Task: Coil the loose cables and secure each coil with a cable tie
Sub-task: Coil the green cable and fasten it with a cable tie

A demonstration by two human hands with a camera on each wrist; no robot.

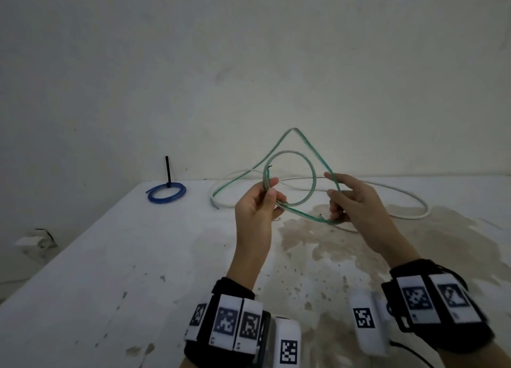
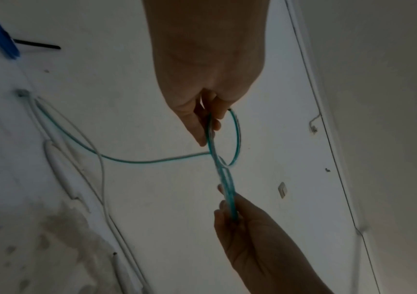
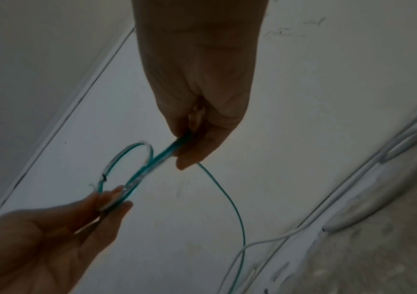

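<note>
Above stained white table (image 1: 138, 257), left hand (image 1: 257, 204) pinches green cable (image 1: 313, 174) coil at 9 o'clock, right hand (image 1: 351, 199) at 3.

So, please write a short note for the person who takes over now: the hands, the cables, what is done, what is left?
Left hand: pinches the green cable where its loops cross.
Right hand: holds the opposite side of the same loops, above the table.
Green cable: partly coiled; its loose tail runs down to the table.
Done: blue cable lies coiled at far left, black cable tie on it.
Left: finish the green coil and tie it; the white cable lies loose behind.
</note>
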